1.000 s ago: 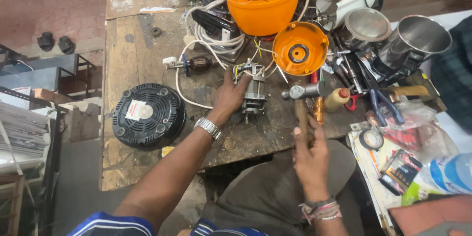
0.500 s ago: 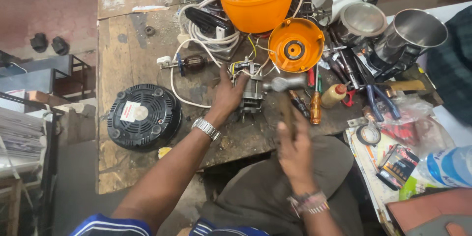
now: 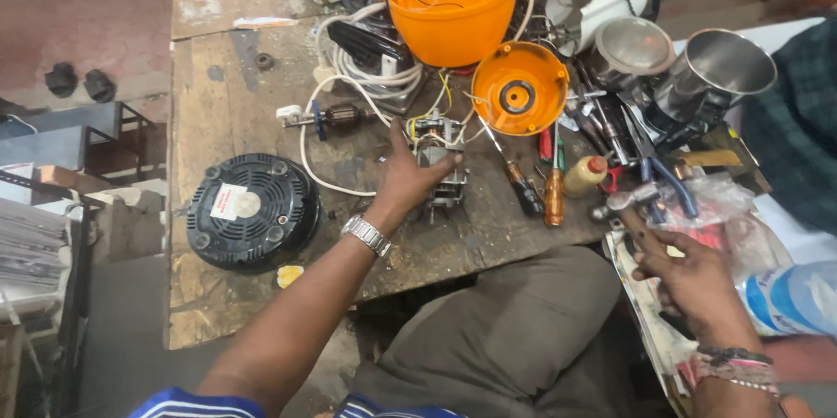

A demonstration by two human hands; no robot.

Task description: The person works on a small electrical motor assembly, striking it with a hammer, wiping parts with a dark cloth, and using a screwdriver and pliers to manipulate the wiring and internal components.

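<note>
My left hand (image 3: pixel 403 184), with a metal watch on its wrist, rests on a small electric motor (image 3: pixel 443 163) with coloured wires, thumb and fingers around its left side. The motor stands on the worn wooden workbench (image 3: pixel 218 87). My right hand (image 3: pixel 693 278) is off the bench's right edge, low over papers and plastic bags, holding the wooden handle of a hammer (image 3: pixel 626 205) whose metal head points left. An orange appliance housing (image 3: pixel 453 4) and a round orange cover (image 3: pixel 519 88) lie just behind the motor.
A black round base (image 3: pixel 253 210) lies at the left. A rotor (image 3: pixel 340 117) and white cord (image 3: pixel 349 78) sit behind my left hand. Screwdrivers (image 3: pixel 553 191), a small bottle (image 3: pixel 584 176), blue-handled pliers (image 3: pixel 673 184) and steel jars (image 3: pixel 715 69) crowd the right. A plastic bottle (image 3: pixel 795 298) lies far right.
My right hand has carried the hammer from beside the motor out to the right, past the bench edge. My left hand has stayed on the motor.
</note>
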